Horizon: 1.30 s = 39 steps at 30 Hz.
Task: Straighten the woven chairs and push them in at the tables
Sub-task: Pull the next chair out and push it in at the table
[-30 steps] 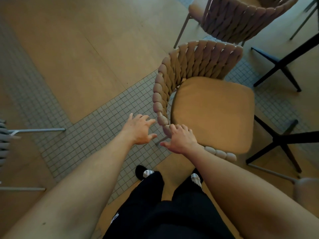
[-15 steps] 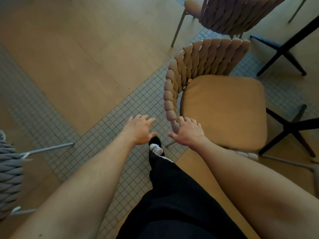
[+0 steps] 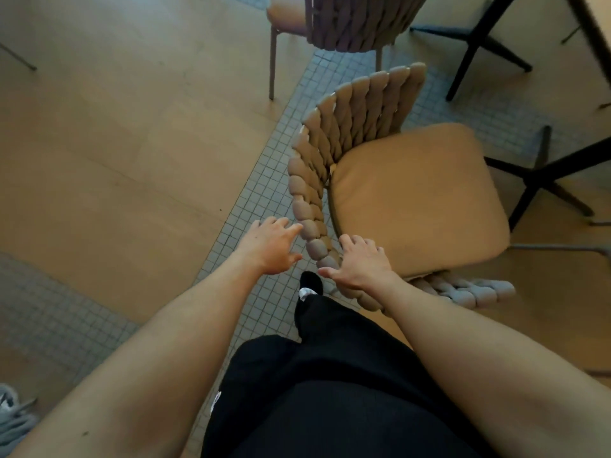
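A woven chair (image 3: 350, 117) with a tan seat cushion (image 3: 416, 200) stands on the tiled strip, its curved backrest toward me and to the left. My right hand (image 3: 360, 264) lies over the near end of the backrest rim, fingers curled down on the cushion side and thumb on the outer side. My left hand (image 3: 271, 246) is just left of the backrest, its fingers stretched out and the fingertips touching the outer weave. The chair's seat points toward a black table base (image 3: 535, 180) on the right.
A second, darker woven chair (image 3: 357, 21) stands right behind at the top. Another black table base (image 3: 476, 34) and a table edge (image 3: 598, 34) are at the top right. A grey woven chair (image 3: 10, 414) shows at the lower left. My black-trousered leg (image 3: 314, 312) is stepped forward beside the chair.
I have stepped closer with one leg forward. My left hand has gone from hovering apart to touching the backrest's outer side. The right hand has stayed on the rim, and the chair sits further right.
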### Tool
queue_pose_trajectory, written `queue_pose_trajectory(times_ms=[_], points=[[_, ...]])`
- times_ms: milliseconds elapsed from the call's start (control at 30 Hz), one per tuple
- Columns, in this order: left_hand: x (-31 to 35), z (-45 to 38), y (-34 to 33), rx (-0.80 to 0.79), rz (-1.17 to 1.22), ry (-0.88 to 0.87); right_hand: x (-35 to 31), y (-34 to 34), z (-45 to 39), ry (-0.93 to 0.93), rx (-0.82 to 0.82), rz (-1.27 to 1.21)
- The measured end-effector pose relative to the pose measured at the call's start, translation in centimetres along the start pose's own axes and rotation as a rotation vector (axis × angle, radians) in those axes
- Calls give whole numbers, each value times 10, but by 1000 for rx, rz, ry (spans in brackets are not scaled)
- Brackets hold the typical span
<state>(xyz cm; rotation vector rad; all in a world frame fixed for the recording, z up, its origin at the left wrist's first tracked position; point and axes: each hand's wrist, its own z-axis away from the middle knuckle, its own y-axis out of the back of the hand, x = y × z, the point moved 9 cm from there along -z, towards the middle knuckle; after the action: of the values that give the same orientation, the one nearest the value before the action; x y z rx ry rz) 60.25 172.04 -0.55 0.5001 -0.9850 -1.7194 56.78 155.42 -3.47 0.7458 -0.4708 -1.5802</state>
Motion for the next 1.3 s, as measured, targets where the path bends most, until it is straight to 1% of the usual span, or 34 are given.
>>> queue_pose_trajectory(times_ms=[133,267,433,533,700,833,967,1133,1300], points=[[-7,-14,12,-42,-45,-55,-2,7,-3,-46,-20,-52],[-10,-33,25,-50,-124,-171,-5,13,-8,-113,-18,-125],[-10,-67,42,-43,-282,-355,-6,6,-5,-273,-27,-261],[-13,-83,46,-76,-336,-467,-9,-4,1,-405,-46,-352],[-19,-105,55,-141,-494,-613,-33,-16,2,-570,-3,-546],[-20,-119,62,-162,-622,-742,-54,-18,-8,-646,50,-614],[-19,-130,63,-181,-744,-807,-65,-18,-18,-699,88,-615],[-6,-134,41,-253,-850,-865,-59,-23,-23,-747,111,-656],[2,-137,25,-320,-936,-849,-51,-25,-26,-755,129,-708]])
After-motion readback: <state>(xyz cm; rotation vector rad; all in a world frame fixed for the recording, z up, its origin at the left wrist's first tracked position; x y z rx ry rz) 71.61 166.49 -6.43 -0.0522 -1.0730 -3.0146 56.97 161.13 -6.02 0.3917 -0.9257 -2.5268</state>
